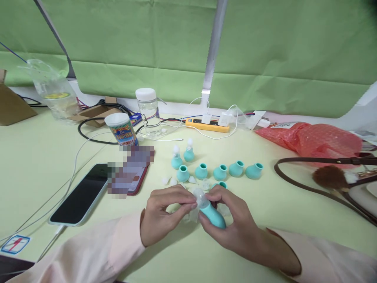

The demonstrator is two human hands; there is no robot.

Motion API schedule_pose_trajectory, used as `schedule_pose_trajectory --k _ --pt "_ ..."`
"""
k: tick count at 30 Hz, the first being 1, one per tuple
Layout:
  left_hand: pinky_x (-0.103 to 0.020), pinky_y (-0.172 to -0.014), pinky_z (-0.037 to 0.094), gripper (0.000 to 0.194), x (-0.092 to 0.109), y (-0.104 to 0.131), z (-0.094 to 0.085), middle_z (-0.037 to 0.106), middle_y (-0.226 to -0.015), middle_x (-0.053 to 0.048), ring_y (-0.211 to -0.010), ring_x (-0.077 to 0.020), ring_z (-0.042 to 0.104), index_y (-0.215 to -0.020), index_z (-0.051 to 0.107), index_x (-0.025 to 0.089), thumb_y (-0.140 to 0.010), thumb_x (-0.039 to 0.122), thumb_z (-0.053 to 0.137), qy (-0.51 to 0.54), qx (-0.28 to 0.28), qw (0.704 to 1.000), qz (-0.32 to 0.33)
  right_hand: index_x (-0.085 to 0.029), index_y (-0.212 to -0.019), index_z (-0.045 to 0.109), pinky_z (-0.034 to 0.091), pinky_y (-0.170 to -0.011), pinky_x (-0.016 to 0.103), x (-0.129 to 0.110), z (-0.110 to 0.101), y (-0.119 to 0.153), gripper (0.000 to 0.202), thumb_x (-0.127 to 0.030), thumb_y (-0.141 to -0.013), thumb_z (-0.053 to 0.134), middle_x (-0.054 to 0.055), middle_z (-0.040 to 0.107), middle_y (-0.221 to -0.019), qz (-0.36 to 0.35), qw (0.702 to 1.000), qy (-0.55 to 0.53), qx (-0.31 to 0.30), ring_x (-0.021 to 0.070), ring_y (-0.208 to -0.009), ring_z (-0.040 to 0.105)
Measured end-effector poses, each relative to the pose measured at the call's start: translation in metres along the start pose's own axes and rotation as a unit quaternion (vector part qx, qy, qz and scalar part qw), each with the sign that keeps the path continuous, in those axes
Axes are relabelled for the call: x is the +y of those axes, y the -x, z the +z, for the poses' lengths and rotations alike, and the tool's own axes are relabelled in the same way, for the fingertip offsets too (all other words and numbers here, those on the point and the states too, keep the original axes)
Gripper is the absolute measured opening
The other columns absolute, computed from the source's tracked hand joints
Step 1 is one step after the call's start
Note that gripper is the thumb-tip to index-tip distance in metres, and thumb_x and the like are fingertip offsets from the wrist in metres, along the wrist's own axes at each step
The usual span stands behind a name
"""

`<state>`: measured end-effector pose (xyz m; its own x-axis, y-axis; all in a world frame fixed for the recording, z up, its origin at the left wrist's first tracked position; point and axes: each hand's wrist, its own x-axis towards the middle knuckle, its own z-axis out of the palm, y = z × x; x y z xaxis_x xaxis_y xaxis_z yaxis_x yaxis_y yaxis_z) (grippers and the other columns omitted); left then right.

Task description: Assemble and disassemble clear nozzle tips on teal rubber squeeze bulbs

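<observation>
My right hand (232, 220) is wrapped round a teal squeeze bulb (214, 216), which lies tilted with its neck toward my left hand. A translucent tip (199, 195) sits at the neck of that bulb. Thumb and fingertips of my left hand (167, 210) pinch at the edge of this tip. Just beyond my hands several small clear and white plastic pieces (193, 180) lie loose. Behind them stands a row of open teal bulbs (220, 172). Two more bulbs carry white-topped tips, one (176, 158) in front of the other (189, 152).
A black-screened phone (82, 194) on a cable and a red-edged phone (132, 173) lie at left. Behind are a printed cup (121, 129), a water bottle (149, 114) and a yellow power strip (206, 125). Right, a red bubble-wrap bag (318, 139) and a brown strap (309, 160).
</observation>
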<state>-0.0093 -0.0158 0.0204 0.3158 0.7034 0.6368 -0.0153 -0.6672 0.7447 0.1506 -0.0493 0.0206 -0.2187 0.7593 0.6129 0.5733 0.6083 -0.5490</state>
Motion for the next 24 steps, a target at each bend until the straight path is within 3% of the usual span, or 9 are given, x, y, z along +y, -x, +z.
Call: schedule_pose_trajectory --k 7,12,17,21,24 --pt "-0.028 -0.056 0.051 0.017 -0.001 0.003 0.002 0.067 -0.07 -0.005 -0.061 -0.0142 0.059 -0.078 0.065 0.015 -0.067 0.003 0.06 -0.018 0.017 0.999 -0.024 -0.02 -0.086 0.041 0.043 -0.052 0.025 0.003 0.001 -0.002 0.023 -0.013 -0.067 0.053 0.0 0.049 -0.07 0.032 0.999 -0.015 -0.02 0.012 -0.059 0.048" --pt "-0.028 -0.058 0.05 0.022 -0.004 0.008 0.003 0.064 -0.075 -0.006 -0.067 -0.014 0.057 -0.082 0.062 0.012 -0.065 -0.002 0.06 -0.1 0.004 0.992 0.072 -0.019 -0.086 0.041 0.043 -0.054 0.026 0.006 0.003 0.002 0.023 -0.012 -0.067 0.053 0.0 0.047 -0.071 0.046 0.998 -0.031 -0.033 0.0116 -0.06 0.047" --pt "-0.026 -0.049 0.045 0.021 -0.007 0.011 0.001 0.061 -0.074 -0.011 -0.064 -0.0146 0.051 -0.079 0.058 0.008 -0.064 -0.006 0.058 -0.254 -0.045 0.945 0.203 -0.019 -0.083 0.04 0.043 -0.053 0.025 0.006 0.004 0.004 0.021 -0.014 -0.068 0.053 0.0 0.048 -0.072 0.08 0.994 -0.062 -0.04 0.0118 -0.061 0.049" --pt "-0.026 -0.049 0.044 0.024 -0.01 0.013 -0.002 0.06 -0.071 -0.01 -0.065 -0.0152 0.051 -0.086 0.056 0.007 -0.065 -0.003 0.059 -0.306 -0.068 0.919 0.24 -0.019 -0.083 0.041 0.044 -0.053 0.026 0.004 0.003 0.004 0.021 -0.014 -0.067 0.054 0.0 0.049 -0.071 0.078 0.995 -0.051 -0.041 0.0118 -0.06 0.048" --pt "-0.025 -0.05 0.044 0.022 -0.01 0.012 -0.001 0.06 -0.067 -0.007 -0.062 -0.0138 0.051 -0.085 0.055 0.008 -0.066 -0.002 0.059 -0.291 -0.064 0.926 0.233 -0.019 -0.083 0.041 0.043 -0.053 0.026 0.004 0.004 0.004 0.022 -0.014 -0.066 0.054 0.0 0.049 -0.072 0.072 0.996 -0.033 -0.044 0.012 -0.06 0.048"
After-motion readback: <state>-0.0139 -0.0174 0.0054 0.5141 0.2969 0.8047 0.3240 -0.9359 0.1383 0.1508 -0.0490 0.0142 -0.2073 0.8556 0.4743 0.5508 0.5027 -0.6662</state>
